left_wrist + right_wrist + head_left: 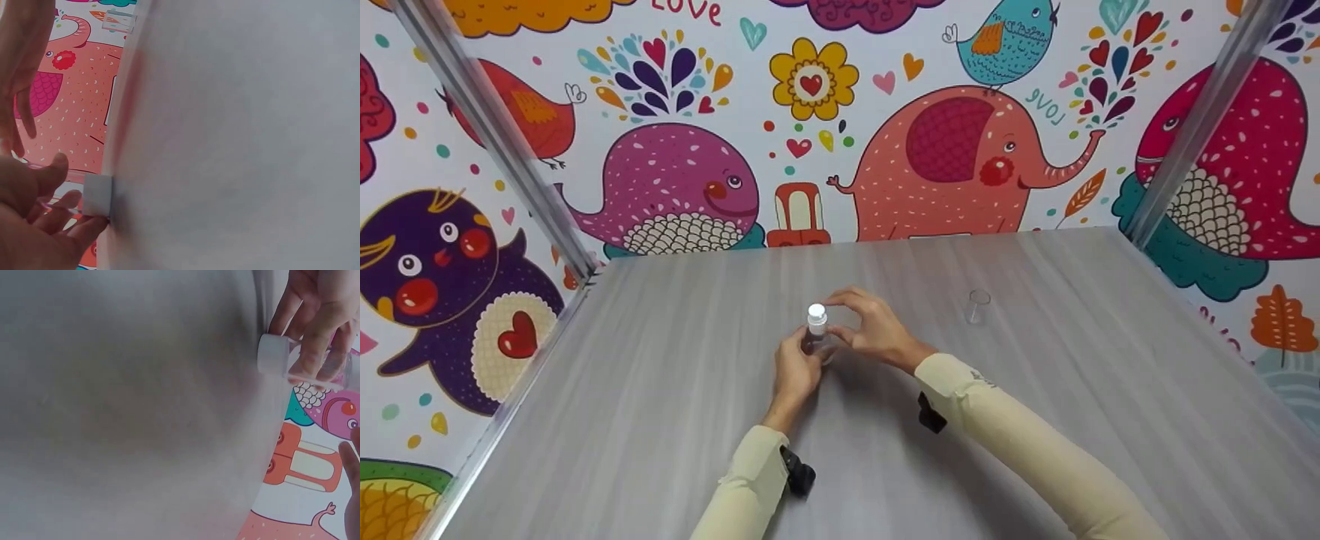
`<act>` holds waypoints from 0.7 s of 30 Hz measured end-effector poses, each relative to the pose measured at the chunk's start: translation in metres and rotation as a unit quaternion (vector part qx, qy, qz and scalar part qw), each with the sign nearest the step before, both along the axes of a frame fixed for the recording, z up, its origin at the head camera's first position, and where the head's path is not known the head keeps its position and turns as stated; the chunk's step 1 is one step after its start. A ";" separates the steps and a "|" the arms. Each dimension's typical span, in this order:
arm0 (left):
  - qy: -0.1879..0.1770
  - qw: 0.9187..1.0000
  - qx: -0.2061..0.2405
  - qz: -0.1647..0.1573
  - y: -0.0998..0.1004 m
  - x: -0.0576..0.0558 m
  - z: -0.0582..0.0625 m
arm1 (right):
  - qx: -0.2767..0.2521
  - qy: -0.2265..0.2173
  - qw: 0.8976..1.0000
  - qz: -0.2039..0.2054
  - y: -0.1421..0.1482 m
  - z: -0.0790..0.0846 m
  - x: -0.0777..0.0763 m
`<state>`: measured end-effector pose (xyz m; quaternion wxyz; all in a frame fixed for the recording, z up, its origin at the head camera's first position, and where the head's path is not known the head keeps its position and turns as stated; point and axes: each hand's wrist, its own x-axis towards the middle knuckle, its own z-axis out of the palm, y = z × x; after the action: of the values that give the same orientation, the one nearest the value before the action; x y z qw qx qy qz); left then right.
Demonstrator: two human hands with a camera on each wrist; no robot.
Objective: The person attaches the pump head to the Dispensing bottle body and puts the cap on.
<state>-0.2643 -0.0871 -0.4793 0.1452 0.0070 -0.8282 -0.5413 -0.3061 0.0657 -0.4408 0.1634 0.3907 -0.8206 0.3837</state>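
Note:
A small clear bottle (293, 360) with a white base (97, 195) and a white cap (817, 315) stands upright on the table. My left hand (797, 366) grips its transparent body, with fingers curled round it in the right wrist view. Just right of the cap is my right hand (877, 330), thumb and forefinger spread apart beside it. In the right wrist view its fingers (350, 461) are apart from the bottle. The bottle's top lies outside the left wrist view.
A small clear glass (977, 307) stands on the table to the right of both hands. The grey wood-grain table (660, 420) meets walls printed with cartoon animals at the back and sides. Metal posts (1207, 127) rise at the table's back corners.

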 end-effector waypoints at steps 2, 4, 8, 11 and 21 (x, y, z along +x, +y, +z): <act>-0.005 1.000 0.005 -0.002 0.000 0.000 0.001 | 0.007 0.004 1.000 -0.008 0.004 -0.001 -0.001; -0.014 1.000 0.012 -0.003 0.001 0.001 0.002 | 0.014 0.007 1.000 -0.017 0.008 -0.001 -0.001; -0.019 1.000 0.007 0.001 0.002 0.002 0.003 | 0.032 0.011 0.999 -0.035 0.017 -0.002 -0.002; -0.019 1.000 0.000 0.009 0.002 0.002 0.003 | 0.039 0.015 0.998 -0.044 0.024 -0.003 -0.003; -0.027 0.999 -0.011 0.023 0.002 0.002 0.002 | 0.049 0.007 0.997 -0.059 0.045 -0.011 -0.003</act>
<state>-0.2621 -0.0856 -0.4776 0.1355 0.0389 -0.8371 -0.5285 -0.3095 0.1105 -0.4514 0.1720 0.3518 -0.8587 0.3305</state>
